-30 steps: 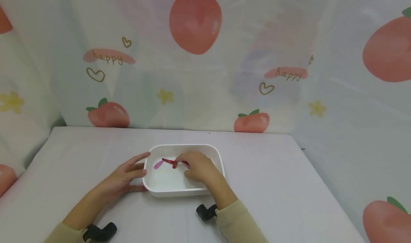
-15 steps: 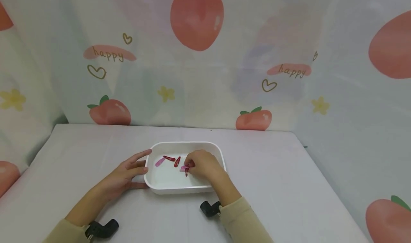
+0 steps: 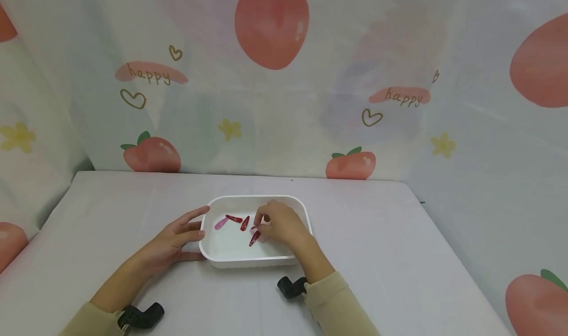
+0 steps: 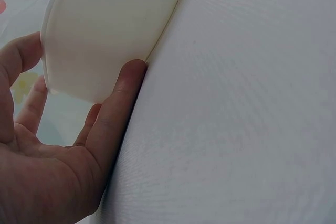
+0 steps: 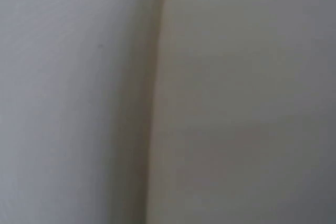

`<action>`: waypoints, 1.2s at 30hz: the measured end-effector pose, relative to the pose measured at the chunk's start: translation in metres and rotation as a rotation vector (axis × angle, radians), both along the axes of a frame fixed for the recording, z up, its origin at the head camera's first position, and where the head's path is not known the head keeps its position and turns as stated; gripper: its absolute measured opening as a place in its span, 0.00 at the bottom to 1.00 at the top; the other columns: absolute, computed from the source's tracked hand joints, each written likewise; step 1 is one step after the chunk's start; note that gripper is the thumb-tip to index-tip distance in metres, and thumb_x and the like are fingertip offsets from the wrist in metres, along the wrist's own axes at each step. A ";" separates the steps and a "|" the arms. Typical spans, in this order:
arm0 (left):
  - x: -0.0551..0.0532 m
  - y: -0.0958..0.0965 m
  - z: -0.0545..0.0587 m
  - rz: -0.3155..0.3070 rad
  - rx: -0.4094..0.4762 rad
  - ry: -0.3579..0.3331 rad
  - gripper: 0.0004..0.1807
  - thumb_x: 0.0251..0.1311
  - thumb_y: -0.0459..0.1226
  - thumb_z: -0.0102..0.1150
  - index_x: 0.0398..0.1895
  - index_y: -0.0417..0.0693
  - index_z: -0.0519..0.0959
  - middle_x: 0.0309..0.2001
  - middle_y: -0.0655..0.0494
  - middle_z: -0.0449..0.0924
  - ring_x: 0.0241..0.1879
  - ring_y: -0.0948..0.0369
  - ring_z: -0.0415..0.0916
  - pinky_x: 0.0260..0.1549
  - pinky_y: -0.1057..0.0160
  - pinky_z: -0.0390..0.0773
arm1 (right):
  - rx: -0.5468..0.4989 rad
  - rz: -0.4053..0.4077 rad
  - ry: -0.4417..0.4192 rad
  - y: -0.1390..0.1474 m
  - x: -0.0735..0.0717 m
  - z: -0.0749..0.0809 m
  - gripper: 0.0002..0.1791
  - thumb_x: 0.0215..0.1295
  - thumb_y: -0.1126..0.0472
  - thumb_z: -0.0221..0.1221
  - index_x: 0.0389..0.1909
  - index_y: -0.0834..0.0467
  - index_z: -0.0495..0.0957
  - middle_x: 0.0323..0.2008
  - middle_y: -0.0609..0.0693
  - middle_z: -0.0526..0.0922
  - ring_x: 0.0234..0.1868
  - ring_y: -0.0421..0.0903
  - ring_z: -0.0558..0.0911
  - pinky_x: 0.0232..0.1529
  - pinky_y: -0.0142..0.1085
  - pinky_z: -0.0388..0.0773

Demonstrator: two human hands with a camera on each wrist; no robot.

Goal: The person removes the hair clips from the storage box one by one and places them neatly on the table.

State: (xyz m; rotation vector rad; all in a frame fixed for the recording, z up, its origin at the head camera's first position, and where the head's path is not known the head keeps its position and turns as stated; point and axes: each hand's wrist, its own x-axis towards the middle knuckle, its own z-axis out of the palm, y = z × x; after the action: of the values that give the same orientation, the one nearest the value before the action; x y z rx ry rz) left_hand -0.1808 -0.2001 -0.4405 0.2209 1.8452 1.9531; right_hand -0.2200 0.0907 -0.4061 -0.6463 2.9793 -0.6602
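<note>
A white tray (image 3: 230,253) on the table holds several snap hair clips. A pink hair clip (image 3: 221,223) and two red ones, a slanted red clip (image 3: 233,218) and an upright red clip (image 3: 245,223), lie towards the left. My left hand (image 3: 170,242) rests against the tray's left side, fingers extended; the left wrist view shows its fingertips on the outer wall. Inside the tray, my right hand (image 3: 281,223) pinches at a small clip with thumb and index finger, partly hidden by them. Another dark red clip (image 3: 254,238) lies just below those fingertips.
The tray stands on a white-covered table (image 3: 377,257). Behind it hangs a patterned cloth (image 3: 275,104) with fruit prints. The right wrist view holds only the blurred tray wall (image 5: 226,98) and tablecloth (image 5: 52,98).
My right hand has moved slightly right within the tray. The red clips near it now lie apart and turned differently, and less pink shows at its fingertips. The left hand stays at the tray.
</note>
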 end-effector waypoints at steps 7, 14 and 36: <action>0.000 -0.001 0.000 -0.003 0.009 -0.003 0.36 0.71 0.35 0.55 0.78 0.59 0.54 0.75 0.36 0.51 0.62 0.46 0.71 0.51 0.41 0.81 | -0.272 0.042 -0.135 0.011 0.000 0.013 0.03 0.63 0.60 0.64 0.35 0.47 0.83 0.20 0.45 0.78 0.22 0.45 0.81 0.25 0.32 0.71; 0.001 0.000 0.001 -0.014 0.016 0.000 0.36 0.70 0.35 0.56 0.78 0.58 0.55 0.75 0.35 0.51 0.61 0.47 0.71 0.51 0.41 0.81 | -0.485 0.023 -0.235 0.023 0.005 0.025 0.07 0.68 0.59 0.60 0.44 0.49 0.84 0.40 0.47 0.88 0.42 0.41 0.84 0.43 0.38 0.83; 0.004 0.003 0.002 0.022 0.005 0.003 0.35 0.71 0.36 0.55 0.78 0.57 0.55 0.74 0.33 0.52 0.60 0.46 0.73 0.50 0.42 0.81 | -0.879 -0.027 -0.317 0.038 -0.003 0.035 0.28 0.64 0.63 0.66 0.65 0.49 0.72 0.38 0.60 0.85 0.38 0.51 0.87 0.43 0.42 0.87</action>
State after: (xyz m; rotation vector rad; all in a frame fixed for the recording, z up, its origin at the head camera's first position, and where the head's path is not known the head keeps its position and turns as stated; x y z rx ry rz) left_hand -0.1767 -0.1972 -0.4382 0.2057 1.8523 1.9736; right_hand -0.2232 0.1284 -0.3709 -0.4369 2.3052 -1.8865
